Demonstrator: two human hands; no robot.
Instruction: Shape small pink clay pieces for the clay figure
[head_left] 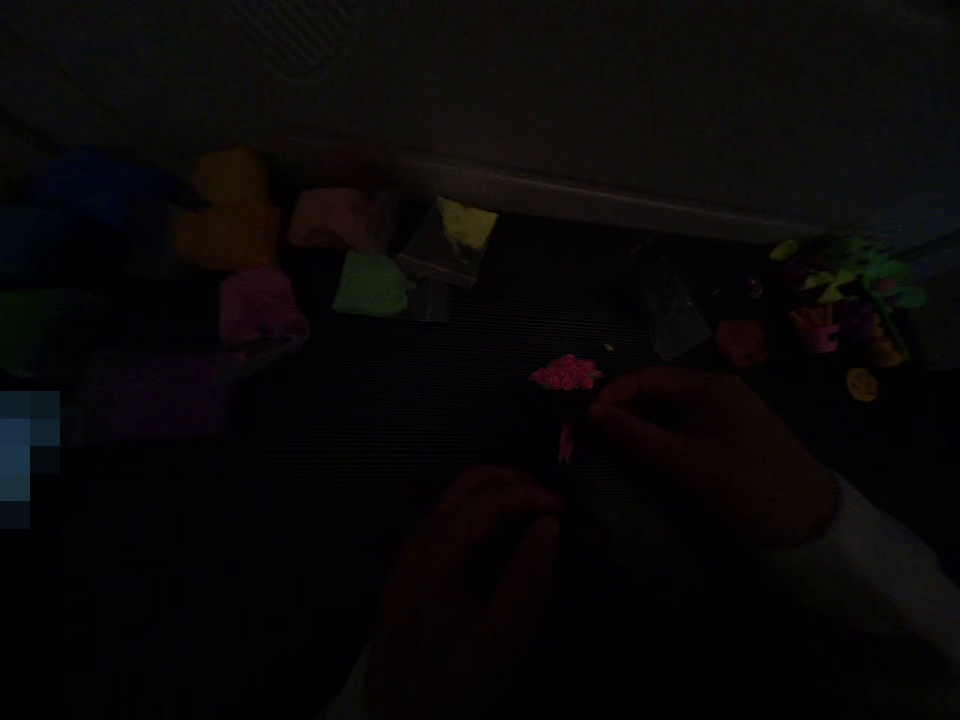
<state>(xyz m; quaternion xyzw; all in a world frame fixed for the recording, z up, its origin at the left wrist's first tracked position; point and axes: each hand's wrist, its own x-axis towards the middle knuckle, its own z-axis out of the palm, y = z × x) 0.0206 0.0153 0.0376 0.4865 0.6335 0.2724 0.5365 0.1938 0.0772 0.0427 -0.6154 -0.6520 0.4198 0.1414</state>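
The picture is very dark. A small bouquet of pink flowers (568, 373), apparently modelled from clay, is in the middle, with a pink ribbon-like strip (565, 443) below the blooms. Just under that strip, my left hand (472, 570) has thumb and forefinger brought together; whatever lies between them is lost in shadow. From the right, my right hand (720, 450) comes up beside the blooms, its fingertips pinched close to the bouquet's right edge. Whether either hand grips the bouquet itself is too dark to make out.
Packs of coloured clay lie along the back left: orange (229, 235), pink (262, 308), green (373, 284), yellow (467, 224) and purple (165, 395). A clear packet (671, 310) and a reddish lump (741, 342) lie right of centre. Colourful flower-like pieces (840, 290) stand at the far right.
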